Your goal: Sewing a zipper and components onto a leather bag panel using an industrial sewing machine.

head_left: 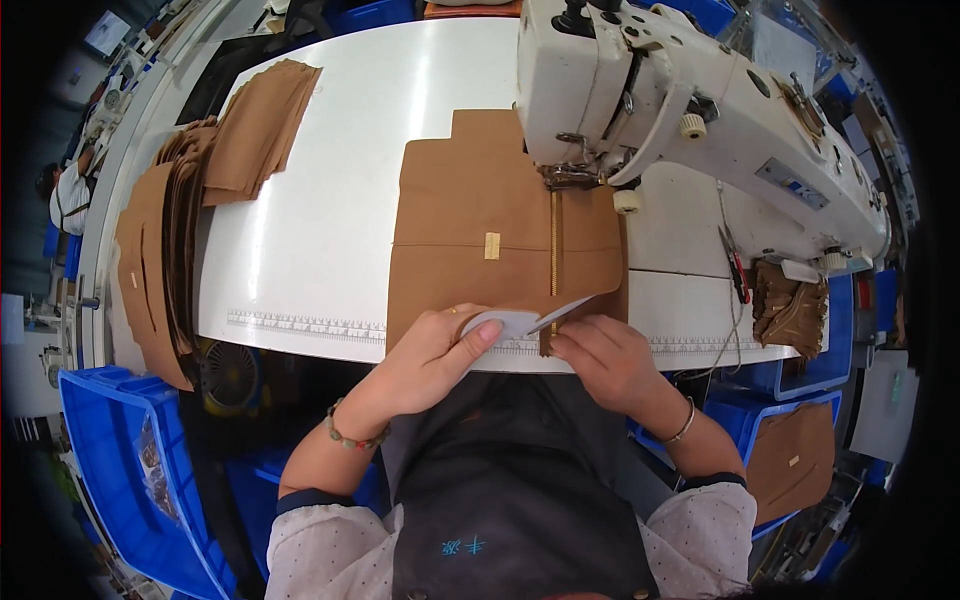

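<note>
A brown panel (460,200) with a pale tan label lies on the white table, its far part under the head of a white sewing machine (580,110). A zipper (556,245) runs front to back along its right side. My left hand (440,350) grips the near edge of the panel, folded up to show a pale underside, thumb on top. My right hand (600,355) has its fingers closed at the zipper's near end, below the lifted flap; whether they pinch the zipper tape or panel is unclear.
Stacks of brown pieces (255,130) lie at the left. Scissors (737,270) and a small brown bundle (788,305) are at the right. Blue bins (115,430) flank the table below. A co-worker (70,195) is at the far left edge.
</note>
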Motion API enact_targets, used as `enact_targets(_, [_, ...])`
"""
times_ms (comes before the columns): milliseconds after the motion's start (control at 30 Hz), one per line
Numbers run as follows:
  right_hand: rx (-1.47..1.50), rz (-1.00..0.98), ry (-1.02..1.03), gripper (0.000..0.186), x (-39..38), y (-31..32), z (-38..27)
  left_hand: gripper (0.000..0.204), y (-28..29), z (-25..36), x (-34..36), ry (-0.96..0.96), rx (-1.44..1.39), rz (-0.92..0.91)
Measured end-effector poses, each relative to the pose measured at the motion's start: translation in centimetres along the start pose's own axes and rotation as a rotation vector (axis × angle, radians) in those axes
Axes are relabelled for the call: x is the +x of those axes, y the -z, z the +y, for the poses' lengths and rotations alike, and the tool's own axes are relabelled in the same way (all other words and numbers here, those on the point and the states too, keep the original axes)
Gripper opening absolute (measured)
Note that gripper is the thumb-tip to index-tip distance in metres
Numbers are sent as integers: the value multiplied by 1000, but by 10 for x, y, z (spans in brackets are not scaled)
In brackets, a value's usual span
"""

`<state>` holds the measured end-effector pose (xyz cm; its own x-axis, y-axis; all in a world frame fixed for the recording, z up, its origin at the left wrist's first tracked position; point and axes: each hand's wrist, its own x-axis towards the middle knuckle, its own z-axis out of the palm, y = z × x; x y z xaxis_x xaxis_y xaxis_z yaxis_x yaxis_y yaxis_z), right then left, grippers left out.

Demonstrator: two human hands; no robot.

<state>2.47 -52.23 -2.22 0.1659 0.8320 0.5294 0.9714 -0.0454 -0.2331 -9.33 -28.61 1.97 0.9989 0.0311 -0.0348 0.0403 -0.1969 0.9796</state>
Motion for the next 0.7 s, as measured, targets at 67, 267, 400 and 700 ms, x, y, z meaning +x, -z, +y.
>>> enact_targets(67, [5,20,3,28,-1,0,0,49,2,1,-2,145,4,-55])
enact_targets(267, [7,-30,31,37,-22,-2,-6,49,-10,5,-9,-209,567,-157])
enact_targets(400, [145,-23,-187,44,-39,-11,-12,67,-45,9,-26,-216,869,-44])
enact_targets(700, [-56,69,-34,46,-48,-23,-7,60,-54,0,-24,-240,932,9])
